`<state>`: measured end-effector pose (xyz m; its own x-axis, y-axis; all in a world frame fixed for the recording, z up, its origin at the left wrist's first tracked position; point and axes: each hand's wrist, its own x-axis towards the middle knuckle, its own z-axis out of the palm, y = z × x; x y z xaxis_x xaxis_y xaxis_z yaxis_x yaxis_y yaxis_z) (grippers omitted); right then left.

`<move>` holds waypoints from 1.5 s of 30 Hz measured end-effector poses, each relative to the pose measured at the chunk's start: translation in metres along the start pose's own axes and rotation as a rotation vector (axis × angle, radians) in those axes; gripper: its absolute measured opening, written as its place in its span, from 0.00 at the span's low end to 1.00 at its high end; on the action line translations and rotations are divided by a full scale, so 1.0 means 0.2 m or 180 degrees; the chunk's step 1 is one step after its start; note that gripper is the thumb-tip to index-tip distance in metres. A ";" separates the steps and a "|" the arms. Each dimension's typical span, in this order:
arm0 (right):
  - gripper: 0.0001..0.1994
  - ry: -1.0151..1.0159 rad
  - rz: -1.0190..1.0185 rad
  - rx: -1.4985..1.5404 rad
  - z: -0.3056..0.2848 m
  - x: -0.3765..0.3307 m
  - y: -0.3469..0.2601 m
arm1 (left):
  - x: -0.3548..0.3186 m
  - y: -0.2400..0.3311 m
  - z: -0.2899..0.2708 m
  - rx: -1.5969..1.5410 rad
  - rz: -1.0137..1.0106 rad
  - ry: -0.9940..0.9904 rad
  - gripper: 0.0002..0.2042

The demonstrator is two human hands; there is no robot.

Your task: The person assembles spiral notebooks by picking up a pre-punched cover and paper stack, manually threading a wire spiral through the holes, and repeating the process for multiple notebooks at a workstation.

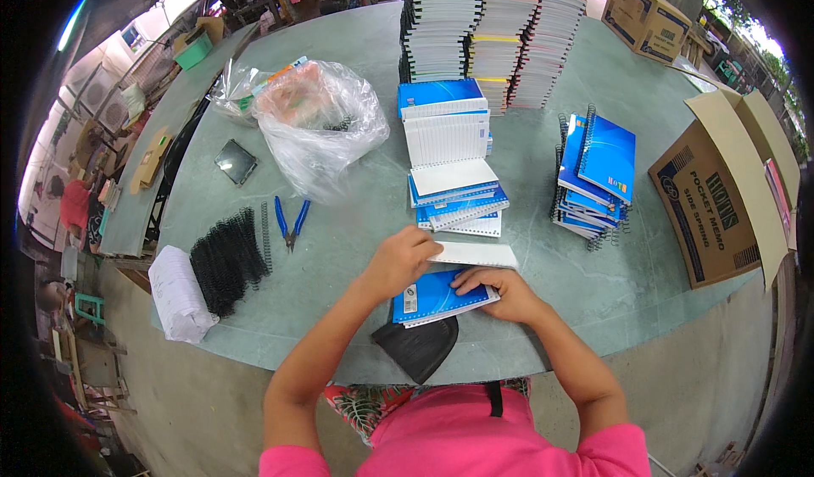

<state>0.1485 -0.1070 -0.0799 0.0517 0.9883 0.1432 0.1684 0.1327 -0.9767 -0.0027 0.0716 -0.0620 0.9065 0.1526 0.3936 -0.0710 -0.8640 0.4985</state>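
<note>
At the far left of the frame a white bundle lies on the grey surface, touching a heap of black coils. Right of them lie blue pliers. Above, in the upper left, a clear bag holds pinkish goods, too blurred to name.

At lower centre the left hand is curled, fingers closed on the near end of a white pad. Just below, a blue notebook lies flat near the surface's front edge, partly over a black pouch. The right hand rests on the notebook's right edge, fingers bent and pressing down, not wrapped around it.

Above them a row of loose notebooks runs up to tall stacks. Further right sits a pile of bound notebooks. At the right edge an open carton lies on its side; its contents are hidden.
</note>
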 end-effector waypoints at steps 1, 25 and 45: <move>0.18 -0.0058 -0.0154 -0.0212 -0.01 0.01 -0.01 | 0.00 0.00 0.00 0.0166 0.0064 -0.0010 0.14; 0.18 -0.0020 -0.0522 -0.0446 -0.01 0.02 -0.02 | 0.18 0.07 0.18 0.1153 -0.0490 -0.0924 0.23; 0.17 -0.0018 -0.0594 -0.0522 -0.01 0.03 -0.01 | 0.24 0.04 -0.06 0.0994 -0.0446 -0.0027 0.16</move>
<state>0.1505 -0.1014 -0.0775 -0.0007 0.9484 0.3172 0.3321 0.2994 -0.8945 0.0358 0.0777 -0.0294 0.9021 0.2772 0.3309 0.1839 -0.9403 0.2862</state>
